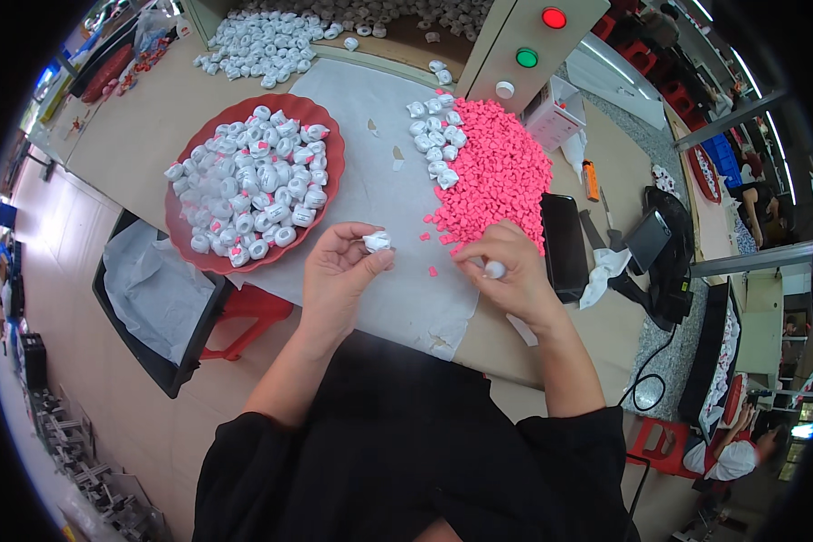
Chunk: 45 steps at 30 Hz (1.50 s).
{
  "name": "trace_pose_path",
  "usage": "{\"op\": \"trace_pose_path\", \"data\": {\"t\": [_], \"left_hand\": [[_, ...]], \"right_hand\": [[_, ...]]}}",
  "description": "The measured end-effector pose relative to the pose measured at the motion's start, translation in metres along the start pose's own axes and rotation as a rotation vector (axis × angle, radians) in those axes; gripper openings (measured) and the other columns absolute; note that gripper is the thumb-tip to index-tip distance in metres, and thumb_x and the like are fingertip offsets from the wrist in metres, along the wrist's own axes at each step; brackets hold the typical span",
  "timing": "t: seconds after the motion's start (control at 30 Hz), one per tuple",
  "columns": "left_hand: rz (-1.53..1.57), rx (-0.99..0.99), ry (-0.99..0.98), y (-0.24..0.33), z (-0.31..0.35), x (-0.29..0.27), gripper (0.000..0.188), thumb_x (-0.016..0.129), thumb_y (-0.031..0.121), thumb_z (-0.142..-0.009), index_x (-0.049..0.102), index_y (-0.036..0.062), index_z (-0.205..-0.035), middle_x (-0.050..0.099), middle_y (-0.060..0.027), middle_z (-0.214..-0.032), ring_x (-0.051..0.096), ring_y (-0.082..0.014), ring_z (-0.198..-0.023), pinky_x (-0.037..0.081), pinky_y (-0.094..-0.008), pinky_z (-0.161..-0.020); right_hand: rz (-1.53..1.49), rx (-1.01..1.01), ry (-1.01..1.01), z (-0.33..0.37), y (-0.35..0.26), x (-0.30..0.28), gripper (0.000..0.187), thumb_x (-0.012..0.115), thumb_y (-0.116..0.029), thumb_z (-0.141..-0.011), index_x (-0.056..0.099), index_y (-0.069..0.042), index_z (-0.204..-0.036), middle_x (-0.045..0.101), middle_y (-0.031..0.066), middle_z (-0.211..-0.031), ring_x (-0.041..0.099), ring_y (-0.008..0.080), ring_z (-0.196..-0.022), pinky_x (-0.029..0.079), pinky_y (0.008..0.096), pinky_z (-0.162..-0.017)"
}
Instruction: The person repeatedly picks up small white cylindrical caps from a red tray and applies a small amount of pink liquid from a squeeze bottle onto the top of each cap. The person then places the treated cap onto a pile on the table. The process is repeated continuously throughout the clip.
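Between the thumb and fingers of my left hand [336, 275] is a small white moulded piece [378, 241], held above the paper-covered table. My right hand [518, 278] is at the near edge of a heap of small pink pieces [495, 163]. A white rounded tip [494, 269] shows among its curled fingers; the rest of that thing is hidden. The right thumb and forefinger are pinched beside the pink pieces, and I cannot make out whether one is between them. Several white pieces [435, 135] lie along the heap's left side. A red scalloped bowl [334, 172] on the left is full of white pieces with pink parts.
At the back stands an open-fronted box [506, 54] with red and green lights, white pieces inside and before it. On the right lie a dark phone [562, 244], an orange tool [591, 181] and a black bag [673, 262]. A paper-lined black tray [158, 298] stands low left.
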State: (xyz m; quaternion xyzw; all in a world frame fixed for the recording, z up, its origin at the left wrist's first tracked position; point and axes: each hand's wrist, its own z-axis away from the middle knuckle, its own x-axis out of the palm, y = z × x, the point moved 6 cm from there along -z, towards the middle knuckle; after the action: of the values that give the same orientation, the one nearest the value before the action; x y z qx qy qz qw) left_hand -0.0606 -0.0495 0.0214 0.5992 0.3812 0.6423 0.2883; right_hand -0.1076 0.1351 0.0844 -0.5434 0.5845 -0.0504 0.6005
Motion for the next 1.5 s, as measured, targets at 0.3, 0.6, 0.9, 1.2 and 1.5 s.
{"op": "trace_pose_path", "data": {"t": [0.3, 0.6, 0.9, 1.2, 1.5], "left_hand": [[0.017, -0.058, -0.015, -0.003, 0.007, -0.005, 0.027, 0.061, -0.005, -0.078, 0.049, -0.0011, -0.102, 0.056, -0.0090, -0.097, 0.057, -0.0154, -0.088, 0.047, -0.0270, -0.076], [-0.026, -0.070, -0.130, -0.005, 0.002, 0.018, 0.025, 0.056, -0.003, -0.082, 0.049, -0.0017, -0.105, 0.054, -0.0100, -0.107, 0.056, -0.0150, -0.093, 0.047, -0.0276, -0.080], [-0.094, -0.072, -0.308, -0.029, -0.007, 0.047, 0.025, 0.050, -0.003, -0.086, 0.047, -0.0039, -0.111, 0.055, -0.0087, -0.102, 0.055, -0.0142, -0.093, 0.048, -0.0284, -0.081], [-0.286, -0.045, -0.345, -0.035, -0.001, 0.047, 0.025, 0.048, -0.005, -0.086, 0.049, -0.0031, -0.111, 0.055, -0.0086, -0.102, 0.055, -0.0138, -0.093, 0.047, -0.0277, -0.081], [-0.444, -0.022, -0.378, -0.035, -0.002, 0.046, 0.026, 0.047, -0.008, -0.084, 0.052, -0.0028, -0.108, 0.055, -0.0083, -0.102, 0.056, -0.0138, -0.090, 0.046, -0.0262, -0.079]], "right_hand": [[0.314, -0.232, -0.322, -0.017, -0.001, 0.032, 0.021, 0.064, -0.003, -0.061, 0.065, -0.014, -0.079, 0.055, -0.0012, -0.070, 0.050, 0.0188, -0.077, 0.035, 0.0319, -0.071], [-0.592, 0.363, 0.038, 0.006, 0.015, 0.024, 0.009, 0.065, -0.006, -0.078, 0.064, -0.001, -0.086, 0.062, 0.0041, -0.079, 0.056, 0.0097, -0.071, 0.044, 0.0235, -0.062], [-0.843, 0.429, 0.174, 0.026, 0.020, 0.028, 0.014, 0.064, -0.002, -0.078, 0.062, 0.002, -0.092, 0.063, 0.0067, -0.081, 0.058, 0.0093, -0.072, 0.045, 0.0208, -0.063], [-0.928, 0.472, 0.171, 0.028, 0.032, 0.035, 0.021, 0.063, 0.004, -0.077, 0.049, -0.002, -0.092, 0.059, 0.0064, -0.081, 0.059, 0.0111, -0.074, 0.049, 0.0226, -0.069], [-0.825, 0.491, 0.149, 0.030, 0.039, 0.035, 0.018, 0.065, -0.001, -0.076, 0.054, 0.001, -0.089, 0.059, 0.0056, -0.083, 0.058, 0.0101, -0.073, 0.047, 0.0226, -0.067]]}}
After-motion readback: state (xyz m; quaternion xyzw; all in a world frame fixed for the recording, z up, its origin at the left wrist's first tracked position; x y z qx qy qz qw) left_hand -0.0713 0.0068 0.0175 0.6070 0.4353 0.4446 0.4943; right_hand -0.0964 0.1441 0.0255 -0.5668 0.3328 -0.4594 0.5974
